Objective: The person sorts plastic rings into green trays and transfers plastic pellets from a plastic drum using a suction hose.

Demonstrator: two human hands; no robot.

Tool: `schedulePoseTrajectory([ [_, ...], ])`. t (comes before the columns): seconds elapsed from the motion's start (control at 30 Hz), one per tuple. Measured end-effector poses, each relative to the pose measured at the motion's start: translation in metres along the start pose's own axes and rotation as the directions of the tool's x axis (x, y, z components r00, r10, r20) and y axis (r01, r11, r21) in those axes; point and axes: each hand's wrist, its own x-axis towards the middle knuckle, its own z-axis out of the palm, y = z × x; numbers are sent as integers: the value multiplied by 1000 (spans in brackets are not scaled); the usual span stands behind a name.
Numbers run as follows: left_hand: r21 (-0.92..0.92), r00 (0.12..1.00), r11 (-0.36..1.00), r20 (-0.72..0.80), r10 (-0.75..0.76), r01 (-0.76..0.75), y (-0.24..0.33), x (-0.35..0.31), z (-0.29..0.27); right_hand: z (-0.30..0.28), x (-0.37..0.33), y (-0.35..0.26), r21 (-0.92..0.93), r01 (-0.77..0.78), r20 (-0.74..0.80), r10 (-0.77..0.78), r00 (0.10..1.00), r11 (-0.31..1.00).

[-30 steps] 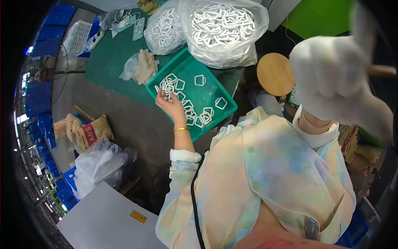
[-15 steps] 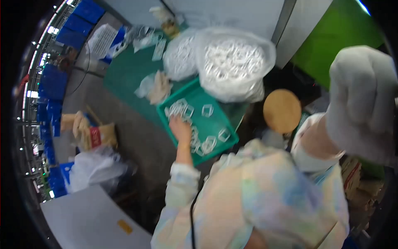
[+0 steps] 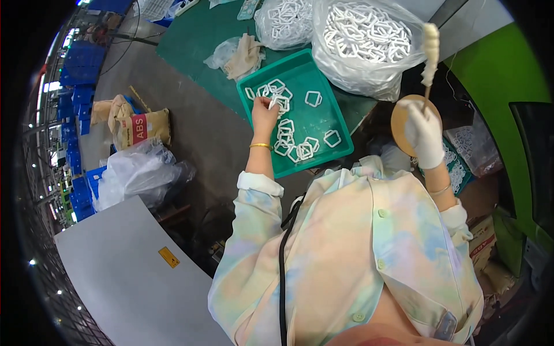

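My bare left hand (image 3: 265, 115), with a gold bracelet at the wrist, pinches a small white plastic frame (image 3: 273, 102) over the left side of a green tray (image 3: 344, 130). Several similar white frames lie around it in the tray, some loosely heaped, others apart. On the right, my right hand (image 3: 424, 135) wears a white glove. Its fingers are closed round a thin stick (image 3: 427, 95) held upright. A pale, knobby piece (image 3: 430, 55) sits on the stick's upper end; its kind I cannot make out.
Beyond the tray stands a large clear bag of white frames (image 3: 369, 75), beside a smaller bag (image 3: 283, 29). A crumpled beige cloth (image 3: 245, 56) lies on the green table (image 3: 193, 55). A round wooden stool top (image 3: 398, 124) is behind my gloved hand. A grey surface (image 3: 121, 259) fills the lower left.
My gloved right hand has dropped from close to the camera to beside the stool, and the stick now shows. My left hand stays among the frames, now pinching one. The view has shifted.
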Motion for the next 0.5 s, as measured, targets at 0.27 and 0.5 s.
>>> schedulePoseTrajectory([
  [0.27,-7,995,1000,101,-8,9,9,25,10,13,-12,37,-6,-163,16,163,986,987],
  [0.5,329,975,921,-7,224,-209,11,16,18,9,-9,43,-95,-112,-30,109,994,989],
])
